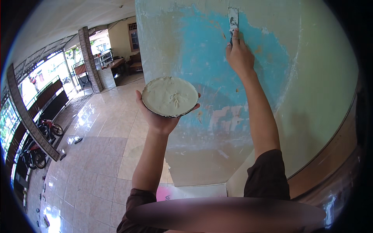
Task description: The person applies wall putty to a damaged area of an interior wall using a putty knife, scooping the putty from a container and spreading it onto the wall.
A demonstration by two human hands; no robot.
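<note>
My left hand (161, 123) is wrapped round a shallow round container of pale putty (169, 96) from below, its thumb and fingertips showing at the rim. The putty's surface is smeared, with a rough dent right of the middle. Higher up and to the right, my right hand (241, 56) grips the dark handle of a putty knife (233, 19), index finger stretched along it. The putty-smeared blade points up and lies close to the wall (210, 46); I cannot tell whether it touches. A large scraped turquoise patch with pale edges surrounds the knife.
Glossy floor tiles (93, 155) stretch away on the left. Beyond stand a tiled pillar (90, 58), a wooden desk (116, 64) and a parked motorcycle (37, 155) by a fence. A pink and white board (194, 191) lies at the wall's foot. A brown panel (326, 163) runs along the right.
</note>
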